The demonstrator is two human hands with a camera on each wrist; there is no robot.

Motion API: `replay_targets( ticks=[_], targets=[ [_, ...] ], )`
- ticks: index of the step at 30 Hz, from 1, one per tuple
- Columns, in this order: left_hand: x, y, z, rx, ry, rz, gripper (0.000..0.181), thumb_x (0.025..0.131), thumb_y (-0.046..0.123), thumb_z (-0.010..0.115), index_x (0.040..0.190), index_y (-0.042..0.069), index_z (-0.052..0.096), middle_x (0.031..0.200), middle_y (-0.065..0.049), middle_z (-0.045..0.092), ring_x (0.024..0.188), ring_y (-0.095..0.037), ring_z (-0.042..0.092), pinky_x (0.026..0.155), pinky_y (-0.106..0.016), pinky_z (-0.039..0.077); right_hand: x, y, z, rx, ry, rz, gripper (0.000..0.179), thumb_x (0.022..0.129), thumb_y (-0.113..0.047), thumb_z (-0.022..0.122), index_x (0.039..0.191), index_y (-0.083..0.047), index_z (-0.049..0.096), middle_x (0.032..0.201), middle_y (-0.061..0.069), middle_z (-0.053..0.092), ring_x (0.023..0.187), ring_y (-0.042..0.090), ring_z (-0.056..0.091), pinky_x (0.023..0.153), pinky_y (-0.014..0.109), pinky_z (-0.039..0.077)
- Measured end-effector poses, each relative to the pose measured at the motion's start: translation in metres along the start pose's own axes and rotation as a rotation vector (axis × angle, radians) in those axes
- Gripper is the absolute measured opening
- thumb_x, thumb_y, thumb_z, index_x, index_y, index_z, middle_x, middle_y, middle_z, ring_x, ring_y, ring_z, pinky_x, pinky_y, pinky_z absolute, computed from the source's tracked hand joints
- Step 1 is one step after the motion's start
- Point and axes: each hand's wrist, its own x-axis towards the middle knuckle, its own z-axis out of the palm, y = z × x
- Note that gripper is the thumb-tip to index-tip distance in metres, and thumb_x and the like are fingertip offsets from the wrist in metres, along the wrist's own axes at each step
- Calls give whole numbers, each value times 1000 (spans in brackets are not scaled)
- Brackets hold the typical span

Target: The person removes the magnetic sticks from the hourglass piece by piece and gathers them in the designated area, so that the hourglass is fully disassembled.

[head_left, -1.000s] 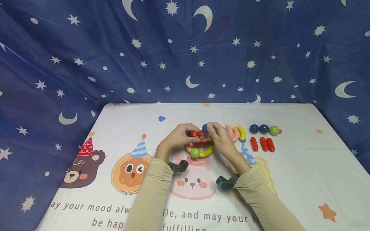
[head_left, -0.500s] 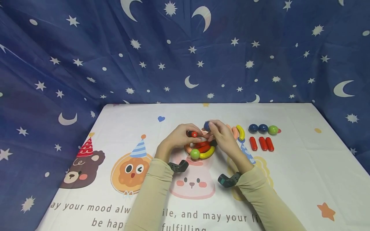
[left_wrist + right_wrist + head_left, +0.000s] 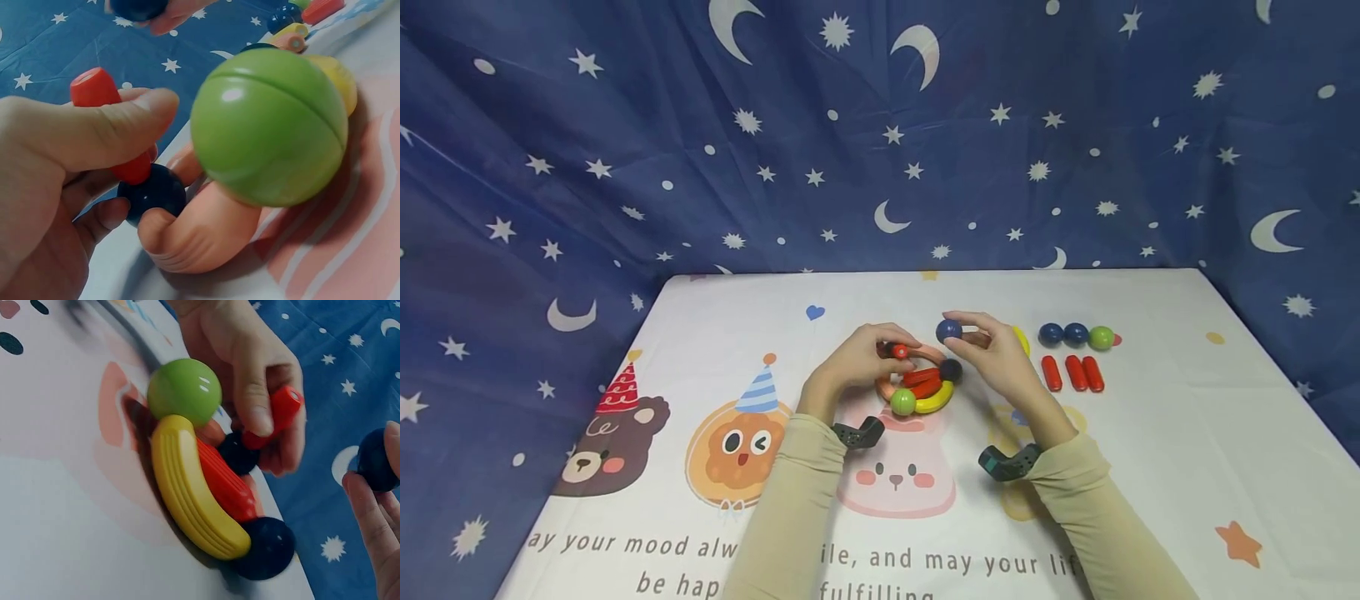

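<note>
My left hand (image 3: 861, 358) pinches an upright red rod (image 3: 94, 87), whose lower end meets a dark blue ball (image 3: 156, 195) at the corner of a ring-like toy assembly. That assembly includes a green ball (image 3: 902, 402), a yellow curved piece (image 3: 194, 494), salmon curved pieces (image 3: 200, 231) and another dark blue ball (image 3: 269, 550). Red rods (image 3: 921, 387) lie across its middle. Up and to the right of it, my right hand (image 3: 1000, 354) holds a loose blue ball (image 3: 949, 331) between thumb and fingers, apart from the assembly.
Right of the hands, two blue balls (image 3: 1063, 335) and a green ball (image 3: 1101, 337) line up above several red rods (image 3: 1075, 373). A yellow curved piece (image 3: 1021, 340) is partly hidden behind my right hand. A printed white cloth (image 3: 1187, 467) covers the table.
My right hand has drawn away to the right with the blue ball, uncovering the assembly's right side. My left hand stays nearly in place on the red rod.
</note>
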Motion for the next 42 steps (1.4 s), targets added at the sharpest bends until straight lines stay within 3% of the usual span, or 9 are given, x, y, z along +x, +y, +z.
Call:
replay_targets(
  ticks=[5,9,14,21,26,29,34,42],
  targets=[
    [-3,0,-3,8,11,-13,32,83,7,71,113,17,69,107,3,67,96,-13,55,88,-30,47,-5,1,-12,-33,29,9,48,86,-34,70,131,-27,57,133,5,57,116,30,60,90,46,52],
    [-4,0,-5,11,14,-9,32,82,5,69,113,15,69,108,3,67,99,-13,57,92,-29,48,-8,2,-21,-20,32,42,50,84,-36,71,131,-27,57,124,7,63,98,31,66,72,41,56],
    [-5,0,-6,21,27,-4,32,82,3,68,111,14,70,108,3,67,98,-13,57,92,-30,49,-12,4,-31,33,35,58,51,84,-32,72,131,-22,57,124,11,63,87,34,68,69,38,57],
    [-5,0,-6,14,38,-6,32,81,0,66,110,14,70,107,3,67,100,-13,57,94,-31,48,-18,10,-53,-87,81,21,51,84,-37,71,131,-21,58,127,8,62,114,22,61,92,34,52],
    [-6,-2,-7,-9,37,35,32,81,-3,66,110,10,70,107,-4,68,101,-17,58,95,-34,49,-23,11,-77,-108,125,-19,49,85,-28,71,130,-13,59,130,11,60,119,28,58,86,23,53],
    [-7,0,-8,-33,27,36,32,81,-5,64,112,6,69,110,-8,67,103,-21,59,97,-37,48,-28,13,-92,-130,168,-18,48,85,-25,71,130,-13,59,127,12,60,113,21,62,80,13,51],
    [-8,-2,-8,-47,28,7,34,82,-5,62,113,7,69,111,-7,66,102,-20,60,96,-35,49,-38,18,-117,-187,239,15,48,85,-26,71,130,-13,59,126,15,61,98,-5,59,75,9,50],
    [-7,-7,-7,-98,62,-66,34,82,0,66,113,13,70,112,-4,66,98,-20,66,85,-30,54,-51,36,-150,-266,268,86,53,84,-33,72,130,-11,58,121,10,63,85,-14,57,74,5,46]
  ],
)
